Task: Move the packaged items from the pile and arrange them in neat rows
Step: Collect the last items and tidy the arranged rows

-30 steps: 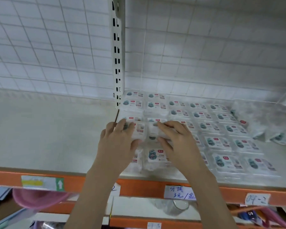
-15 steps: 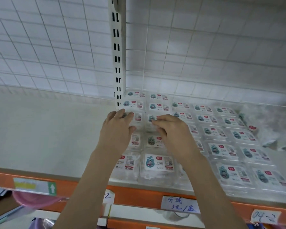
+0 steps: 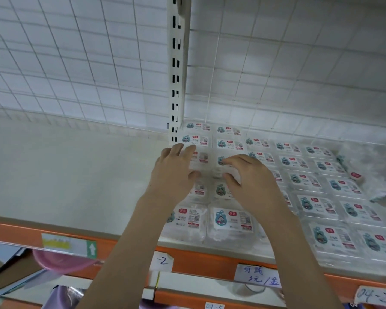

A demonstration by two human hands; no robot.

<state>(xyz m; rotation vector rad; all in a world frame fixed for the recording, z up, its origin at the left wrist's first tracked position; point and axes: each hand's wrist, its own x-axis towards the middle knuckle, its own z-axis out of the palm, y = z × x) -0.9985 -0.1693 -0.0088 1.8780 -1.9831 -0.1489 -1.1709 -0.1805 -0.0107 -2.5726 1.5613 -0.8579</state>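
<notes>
Clear packaged items with teal and red labels lie in rows (image 3: 312, 181) on the white shelf (image 3: 76, 175). A loose pile of the same packs (image 3: 370, 170) sits at the far right. My left hand (image 3: 176, 172) holds one pack (image 3: 201, 158) in the leftmost column, fingers over its left edge and thumb at its front. Beside it, my right hand (image 3: 250, 179) grips a neighbouring pack (image 3: 222, 162), fingers curled over its top and thumb against its front. Both packs sit about three rows from the back, touching the rows around them.
A white slotted upright (image 3: 176, 74) stands just behind my left hand, with a wire grid wall (image 3: 76, 63) behind the shelf. The shelf's orange front rail (image 3: 210, 259) carries paper price labels. Left of the upright lies bare shelf surface. Pink items sit on the shelf below.
Both hands have moved away from the shelf's front toward the back, carrying their packs. The two front packs that my hands hid before are now uncovered.
</notes>
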